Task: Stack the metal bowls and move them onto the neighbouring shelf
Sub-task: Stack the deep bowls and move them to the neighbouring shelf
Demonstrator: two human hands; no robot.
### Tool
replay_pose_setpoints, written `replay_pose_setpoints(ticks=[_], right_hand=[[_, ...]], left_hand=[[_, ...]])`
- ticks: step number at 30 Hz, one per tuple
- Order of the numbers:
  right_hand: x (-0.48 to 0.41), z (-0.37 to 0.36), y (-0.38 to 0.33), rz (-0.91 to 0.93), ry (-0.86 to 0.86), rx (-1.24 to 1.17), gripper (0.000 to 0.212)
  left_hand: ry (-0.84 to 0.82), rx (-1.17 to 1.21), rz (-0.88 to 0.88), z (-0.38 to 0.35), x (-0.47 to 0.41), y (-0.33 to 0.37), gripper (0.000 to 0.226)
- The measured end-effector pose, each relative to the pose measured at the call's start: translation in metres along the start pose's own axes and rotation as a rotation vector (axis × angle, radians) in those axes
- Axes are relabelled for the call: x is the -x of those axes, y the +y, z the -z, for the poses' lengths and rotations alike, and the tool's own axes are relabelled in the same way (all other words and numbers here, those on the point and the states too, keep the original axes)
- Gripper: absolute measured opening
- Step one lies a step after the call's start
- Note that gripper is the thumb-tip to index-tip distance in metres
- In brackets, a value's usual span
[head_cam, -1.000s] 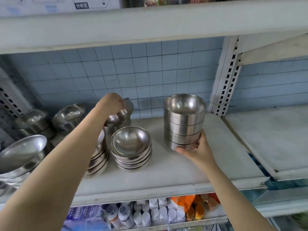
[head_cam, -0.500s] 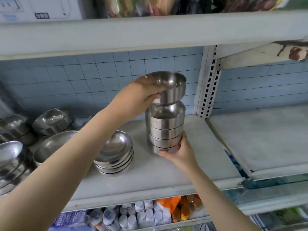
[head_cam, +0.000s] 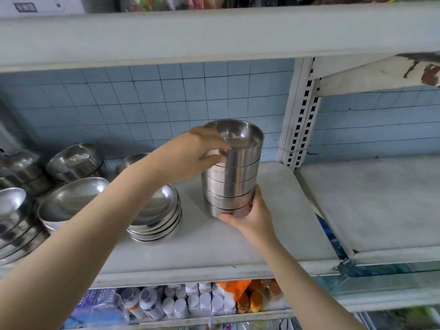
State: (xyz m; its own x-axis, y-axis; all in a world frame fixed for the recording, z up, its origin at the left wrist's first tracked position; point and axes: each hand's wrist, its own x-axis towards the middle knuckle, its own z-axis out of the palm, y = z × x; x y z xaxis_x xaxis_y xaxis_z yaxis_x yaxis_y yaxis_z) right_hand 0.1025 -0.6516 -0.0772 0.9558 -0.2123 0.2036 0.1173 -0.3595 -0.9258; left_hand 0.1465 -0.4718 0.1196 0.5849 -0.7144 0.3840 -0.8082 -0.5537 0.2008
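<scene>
The top bowl (head_cam: 240,136), held above the stack of steel bowls (head_cam: 232,179) a moment ago, now sits nested. The left hand (head_cam: 197,153) pinches its rim; the right hand (head_cam: 252,217) grips the stack's base near the shelf (head_cam: 273,234)'s right edge, ready for the neighbouring shelf (head_cam: 371,201).

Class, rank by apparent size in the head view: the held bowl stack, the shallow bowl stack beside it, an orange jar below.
1. held bowl stack
2. shallow bowl stack, partly hidden
3. orange jar
</scene>
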Motion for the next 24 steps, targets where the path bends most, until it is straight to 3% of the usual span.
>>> replay_pose_setpoints(ticks=[3,8,17,24], right_hand=[[-0.003,0.001,0.001,-0.012,0.012,-0.028,0.099],[-0.03,0.017,0.009,-0.036,0.007,-0.064,0.094],[-0.099,0.064,0.031,-0.095,-0.185,0.005,0.103],[-0.088,0.068,0.027,-0.134,-0.233,0.01,0.099]], left_hand=[[-0.043,0.044,0.061,-0.008,-0.001,0.0,0.049],[0.047,-0.03,0.186,-0.026,-0.004,-0.004,0.082],[-0.05,-0.006,0.384,-0.054,0.013,-0.016,0.068],[-0.036,-0.033,0.477,-0.061,0.029,-0.017,0.061]])
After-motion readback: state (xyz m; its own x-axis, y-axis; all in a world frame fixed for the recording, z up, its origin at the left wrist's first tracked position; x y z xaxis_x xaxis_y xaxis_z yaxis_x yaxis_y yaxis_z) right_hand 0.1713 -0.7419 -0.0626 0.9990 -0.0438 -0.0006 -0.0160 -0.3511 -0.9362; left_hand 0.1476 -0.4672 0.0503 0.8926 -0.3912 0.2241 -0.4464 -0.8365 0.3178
